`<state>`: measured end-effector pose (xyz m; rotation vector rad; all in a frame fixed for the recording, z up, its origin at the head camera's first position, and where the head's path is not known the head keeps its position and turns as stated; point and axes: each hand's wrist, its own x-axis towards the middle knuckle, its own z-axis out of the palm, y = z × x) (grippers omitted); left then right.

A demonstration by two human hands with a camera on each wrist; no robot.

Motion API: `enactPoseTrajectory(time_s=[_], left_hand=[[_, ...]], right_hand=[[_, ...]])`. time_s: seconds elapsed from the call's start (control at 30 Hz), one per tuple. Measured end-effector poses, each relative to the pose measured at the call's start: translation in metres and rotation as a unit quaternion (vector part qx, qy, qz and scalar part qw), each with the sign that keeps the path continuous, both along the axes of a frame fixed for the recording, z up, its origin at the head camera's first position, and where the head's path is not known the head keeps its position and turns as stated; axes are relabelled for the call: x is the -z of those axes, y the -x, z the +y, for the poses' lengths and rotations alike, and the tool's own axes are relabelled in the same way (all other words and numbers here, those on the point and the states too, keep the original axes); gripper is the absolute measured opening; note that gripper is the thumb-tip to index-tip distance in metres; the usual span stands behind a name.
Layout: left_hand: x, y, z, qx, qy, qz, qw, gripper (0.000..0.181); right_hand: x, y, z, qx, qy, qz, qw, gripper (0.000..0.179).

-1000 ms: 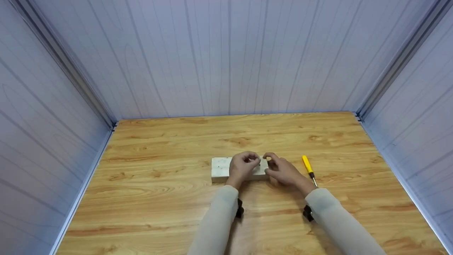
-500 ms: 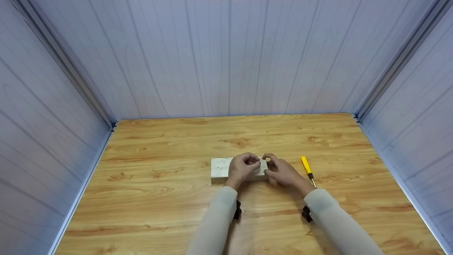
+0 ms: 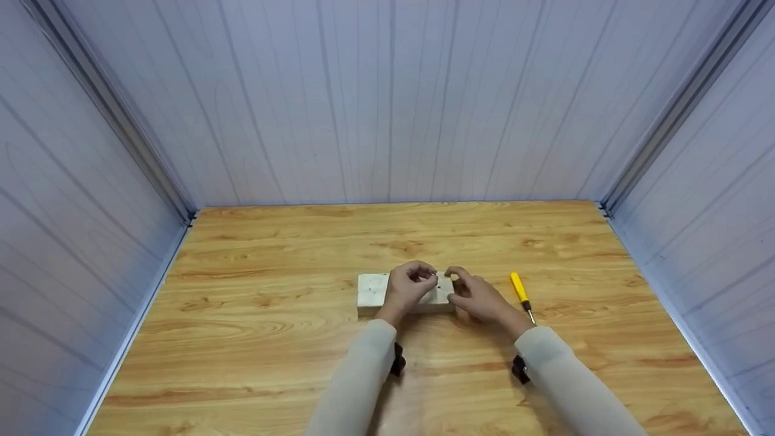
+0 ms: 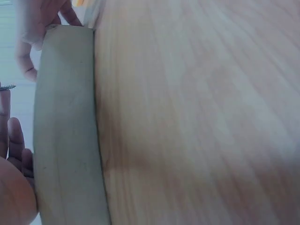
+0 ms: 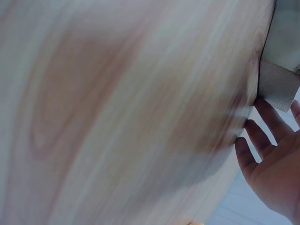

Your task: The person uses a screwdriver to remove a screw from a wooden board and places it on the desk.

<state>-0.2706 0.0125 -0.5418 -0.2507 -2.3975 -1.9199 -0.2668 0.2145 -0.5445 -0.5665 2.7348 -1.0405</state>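
A pale wooden block (image 3: pixel 370 290) lies flat on the table, small dark holes in its top. Over its right half, my left hand (image 3: pixel 407 289) pinches a small dark screw (image 4: pixel 7 87) between thumb and forefinger. In the left wrist view the screw's threaded tip points toward the block and stands apart from it. My right hand (image 3: pixel 481 298) holds the block's right end, thumb at the near edge and forefinger at the far edge. Its other fingers (image 5: pixel 257 136) sit by the end face in the right wrist view. The screw's head is hidden.
Right of my right hand lies a screwdriver (image 3: pixel 519 287) with a yellow handle, its shank partly hidden behind my wrist. Light panel walls (image 3: pixel 387 109) enclose the wood-grain table (image 3: pixel 272 351) at the back and on both sides.
My left fingertips have shifted slightly left over the block, and a dark hole near its right end shows again. The right hand keeps its place on the block. The head view has shifted slightly.
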Motion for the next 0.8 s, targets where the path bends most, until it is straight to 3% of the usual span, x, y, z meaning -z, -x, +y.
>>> enactPoseTrajectory(time_s=[0.2, 0.4, 0.8], left_hand=[[-0.004, -0.001, -0.014, -0.011, -0.008, 0.016, 0.9998, 0.006], [-0.011, -0.002, -0.03, -0.023, 0.011, 0.016, 0.9995, 0.007], [-0.02, -0.006, -0.072, -0.044, 0.048, 0.056, 0.9963, 0.012]], right_hand=[[0.002, -0.002, -0.001, 0.001, 0.002, -0.005, 1.0, 0.045], [0.001, -0.003, 0.002, 0.004, -0.001, -0.004, 1.0, 0.045], [0.002, -0.001, 0.0, -0.004, -0.006, -0.002, 1.0, 0.045]])
